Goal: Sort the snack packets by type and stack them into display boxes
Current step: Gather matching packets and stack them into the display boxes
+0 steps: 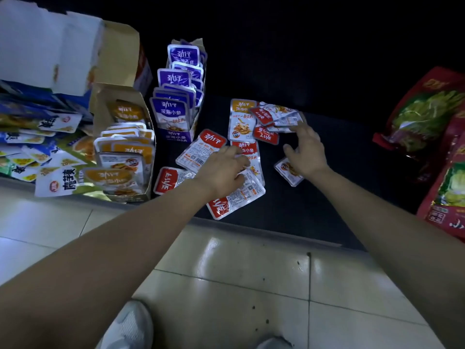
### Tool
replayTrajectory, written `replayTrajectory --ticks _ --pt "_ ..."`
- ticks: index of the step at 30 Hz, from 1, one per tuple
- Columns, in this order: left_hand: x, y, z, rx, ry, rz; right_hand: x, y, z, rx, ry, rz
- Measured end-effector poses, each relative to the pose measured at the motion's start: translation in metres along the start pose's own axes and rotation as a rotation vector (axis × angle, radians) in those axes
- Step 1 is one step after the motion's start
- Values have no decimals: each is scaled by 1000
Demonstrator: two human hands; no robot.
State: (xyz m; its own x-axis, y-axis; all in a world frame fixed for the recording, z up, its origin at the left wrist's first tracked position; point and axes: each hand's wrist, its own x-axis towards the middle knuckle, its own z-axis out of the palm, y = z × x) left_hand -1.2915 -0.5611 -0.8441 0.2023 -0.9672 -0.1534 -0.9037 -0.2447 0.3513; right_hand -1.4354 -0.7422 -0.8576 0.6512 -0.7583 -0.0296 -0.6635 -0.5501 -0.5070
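The left hand (222,170) lies palm down on loose red packets (214,143) near the front edge of the dark shelf (302,210), fingers bent onto the foil; whether they grip one I cannot tell. The right hand (305,149) reaches further back with relaxed fingers, its fingertips touching a small heap of red packets (276,115) and holding nothing. An orange packet (242,119) lies just beside that heap. To the left stands a display box of purple packets (173,117), upright in rows, and beside it a cardboard box (100,102) of orange ones (125,149). Blue and white bags (57,182) crowd the left end and large red bags (427,117) the right. Tiled floor (226,285) lies below.
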Motion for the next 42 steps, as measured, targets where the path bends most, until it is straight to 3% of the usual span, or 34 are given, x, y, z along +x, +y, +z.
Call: replayTrajectory --ticks 6,10,14,18,23,25,28,32,35,36,39,42 --pt "35 4 7 -12 18 20 17 6 15 -159 -255 -30" --pt "50 2 16 -5 44 9 -6 26 15 -195 -155 -121" --pt "52 -1 29 -20 229 60 -8 37 4 -14 -5 -190" --pt "53 -3 33 -81 362 120 17 22 -9 -4 100 -167" --pt "55 -6 31 -134 422 101 16 22 15 -160 -206 -179" --pt "55 -8 29 -147 447 89 2 27 16 -119 -177 -176" --pt "58 -6 25 -152 394 93 -12 29 5 -47 -159 -258" --pt "63 4 25 -100 174 145 -16 26 -7 58 -188 -372" --pt "62 3 30 -28 163 136 -5 16 -10 128 -10 -278" --pt "61 2 31 -16 204 141 0 14 -8 107 -12 -223" --pt "55 -6 28 48 312 128 2 9 2 -83 -250 -99" --pt "47 -13 22 111 359 83 0 9 5 -190 -197 -54"
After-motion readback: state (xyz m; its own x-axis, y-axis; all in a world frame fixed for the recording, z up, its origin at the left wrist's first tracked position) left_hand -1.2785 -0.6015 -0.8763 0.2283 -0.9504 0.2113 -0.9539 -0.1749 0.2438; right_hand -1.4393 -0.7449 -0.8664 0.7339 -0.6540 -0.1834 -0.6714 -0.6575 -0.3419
